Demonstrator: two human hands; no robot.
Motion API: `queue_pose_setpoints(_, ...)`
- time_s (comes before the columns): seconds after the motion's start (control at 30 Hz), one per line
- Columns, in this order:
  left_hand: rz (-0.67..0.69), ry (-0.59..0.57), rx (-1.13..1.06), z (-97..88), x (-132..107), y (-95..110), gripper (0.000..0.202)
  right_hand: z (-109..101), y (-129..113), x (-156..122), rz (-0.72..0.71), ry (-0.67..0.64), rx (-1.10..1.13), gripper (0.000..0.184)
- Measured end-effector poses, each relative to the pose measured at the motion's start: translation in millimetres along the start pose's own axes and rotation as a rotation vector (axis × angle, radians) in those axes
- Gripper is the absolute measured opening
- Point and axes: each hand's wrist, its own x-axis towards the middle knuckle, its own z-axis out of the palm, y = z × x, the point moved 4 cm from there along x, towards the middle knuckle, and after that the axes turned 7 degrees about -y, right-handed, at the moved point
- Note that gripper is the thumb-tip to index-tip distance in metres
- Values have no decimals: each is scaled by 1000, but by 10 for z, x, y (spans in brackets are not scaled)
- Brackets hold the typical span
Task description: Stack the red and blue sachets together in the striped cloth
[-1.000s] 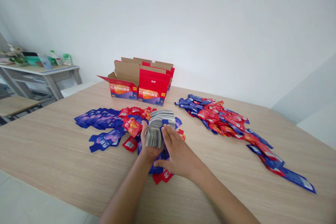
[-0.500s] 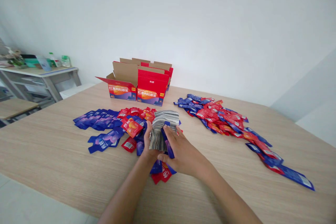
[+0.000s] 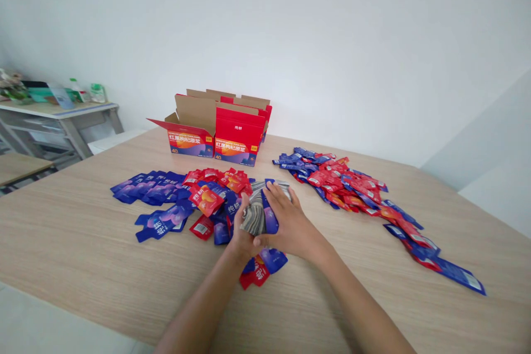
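Observation:
My left hand (image 3: 241, 236) grips the near end of a thick stack of sachets (image 3: 255, 211), seen edge-on as grey and white stripes. My right hand (image 3: 290, 221) closes over the top and right side of the same stack, with a blue sachet under its fingers. The stack is held just above a loose pile of red and blue sachets (image 3: 207, 199) on the wooden table (image 3: 83, 243). A red and a blue sachet (image 3: 260, 268) lie below my wrists.
Two open red cardboard boxes (image 3: 219, 133) stand at the back of the table. A long heap of red and blue sachets (image 3: 357, 188) stretches to the right. A row of blue sachets (image 3: 145, 187) lies left. A grey side table (image 3: 66, 116) with bottles stands far left.
The fanned stack has been squeezed together into a tighter bundle. My right hand has moved up and over its top; both hands have shifted slightly forward.

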Motion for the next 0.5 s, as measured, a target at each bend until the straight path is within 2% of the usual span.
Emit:
queue_pose_setpoints(0.17,-168,-137,20,107,-30,-268,48,-12,272,15,72,118,-66,85)
queue_pose_setpoints(0.3,-187,-119,51,163,-56,-388,46,-38,511,-17,104,164,-31,72)
queue_pose_setpoints(0.4,-193,-35,41,139,-55,-355,51,7,509,-1,36,129,-45,83)
queue_pose_setpoints(0.5,-127,1,2,114,-28,-224,57,72,343,38,-55,96,-104,105)
